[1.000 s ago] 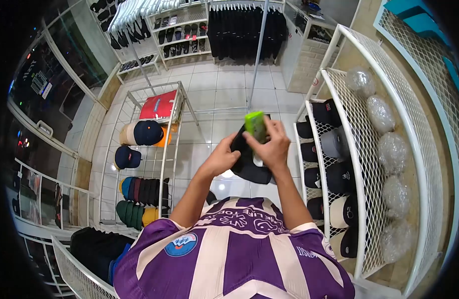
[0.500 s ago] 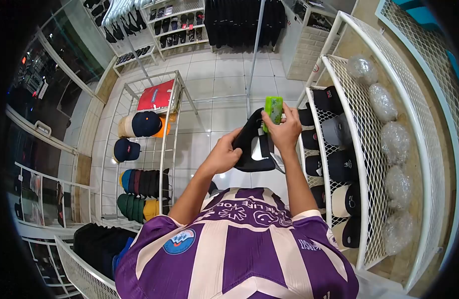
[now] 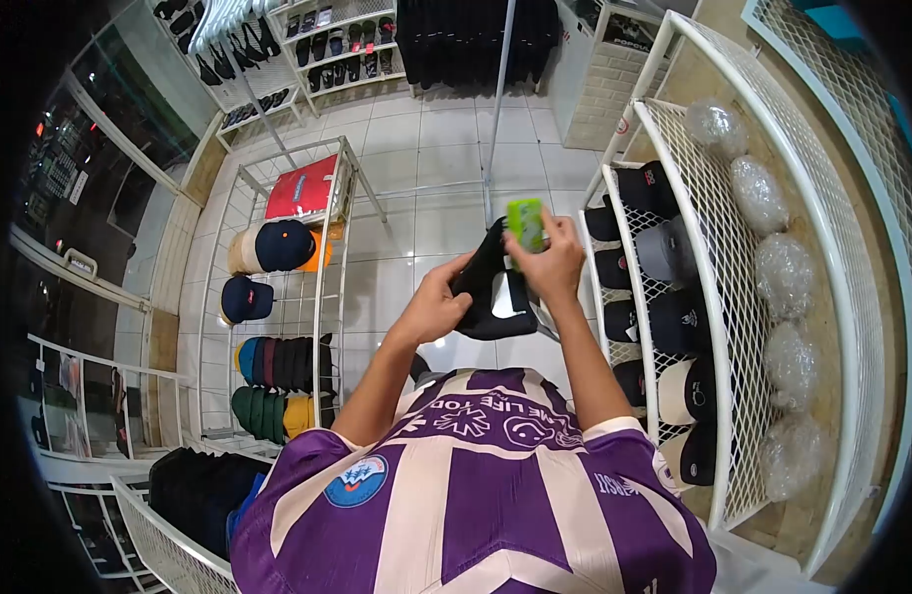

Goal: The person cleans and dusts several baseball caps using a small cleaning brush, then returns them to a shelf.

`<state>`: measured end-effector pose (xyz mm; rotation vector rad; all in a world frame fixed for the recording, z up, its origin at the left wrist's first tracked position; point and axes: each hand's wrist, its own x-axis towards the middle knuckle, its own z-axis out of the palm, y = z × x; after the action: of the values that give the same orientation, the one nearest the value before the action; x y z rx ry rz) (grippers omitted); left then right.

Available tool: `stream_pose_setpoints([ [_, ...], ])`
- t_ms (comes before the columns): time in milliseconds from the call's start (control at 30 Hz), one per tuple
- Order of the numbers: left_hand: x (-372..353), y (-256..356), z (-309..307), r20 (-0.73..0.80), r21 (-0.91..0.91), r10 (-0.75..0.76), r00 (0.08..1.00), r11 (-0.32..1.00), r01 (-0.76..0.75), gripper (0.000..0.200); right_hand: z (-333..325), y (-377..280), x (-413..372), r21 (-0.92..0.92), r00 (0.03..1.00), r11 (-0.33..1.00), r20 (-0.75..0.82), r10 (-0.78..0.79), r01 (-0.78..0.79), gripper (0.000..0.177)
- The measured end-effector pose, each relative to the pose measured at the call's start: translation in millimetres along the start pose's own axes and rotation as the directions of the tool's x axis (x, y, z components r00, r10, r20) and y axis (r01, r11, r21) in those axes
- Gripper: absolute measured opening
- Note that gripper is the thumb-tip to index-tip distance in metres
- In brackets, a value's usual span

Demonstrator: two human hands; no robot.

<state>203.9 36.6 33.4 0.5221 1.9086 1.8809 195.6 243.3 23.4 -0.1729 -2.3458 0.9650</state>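
My left hand (image 3: pixel 435 303) grips the near-left edge of a black cap (image 3: pixel 486 287), thumb on top and fingers underneath. A white patch shows on the cap's side towards me. Over the cap's right side, my right hand (image 3: pixel 549 259) is closed on a bright green block (image 3: pixel 524 225) with a faint pattern, about the size of a sponge. The block's lower end is hidden by my fingers and overlaps the cap in this view. Both hands are in front of my chest, above the tiled floor.
On the right, a white mesh rack (image 3: pixel 709 327) holds rows of caps (image 3: pixel 674 332) and several plastic-wrapped round bundles (image 3: pixel 785 275). A wire rack (image 3: pixel 339 228) on the left carries more caps (image 3: pixel 285 246) and a red packet (image 3: pixel 302 188). Black clothes (image 3: pixel 476 45) hang at the back.
The green block and my right hand have shifted slightly left and down over the cap, and the block is blurred now. My left hand keeps its hold on the cap.
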Motion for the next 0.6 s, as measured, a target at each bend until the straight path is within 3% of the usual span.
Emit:
stream_pose_setpoints([
  [67,-4,1,3,-0.037,0.117,0.044,0.998,0.992,-0.039,0.070,2,11,1,-0.094,0.997,0.993,-0.023,0.067,-0.069,0.071],
  [167,0,-10,3,-0.078,0.101,-0.056,0.995,0.993,0.063,0.070,4,-5,-16,0.141,0.986,0.979,0.065,-0.155,0.145,0.066],
  [267,-3,-3,3,-0.068,0.092,0.031,0.997,0.995,-0.025,0.070,-2,7,-10,0.085,0.992,0.996,0.119,-0.047,0.037,0.066],
  [300,-4,-2,-1,-0.004,0.130,-0.023,1.000,0.991,0.024,0.069,1,12,-3,-0.062,0.999,0.998,0.032,-0.030,0.032,0.064],
  [333,-6,-6,2,-0.010,0.120,-0.033,0.999,0.992,0.034,0.069,1,18,0,-0.051,0.998,0.997,0.036,0.056,-0.054,0.063],
  [467,-2,-14,-1,-0.018,0.053,-0.057,0.998,0.997,0.058,0.068,1,-4,-22,0.129,0.987,0.985,0.092,-0.129,0.116,0.066],
  [533,-5,-14,0,-0.022,0.025,-0.032,0.999,0.999,0.032,0.068,-1,9,-15,0.152,0.995,0.988,0.100,-0.028,0.013,0.066],
  [600,-8,-8,1,0.024,-0.028,-0.012,1.000,1.000,0.013,0.068,1,24,-2,0.012,0.998,0.998,0.041,0.054,-0.054,0.065],
])
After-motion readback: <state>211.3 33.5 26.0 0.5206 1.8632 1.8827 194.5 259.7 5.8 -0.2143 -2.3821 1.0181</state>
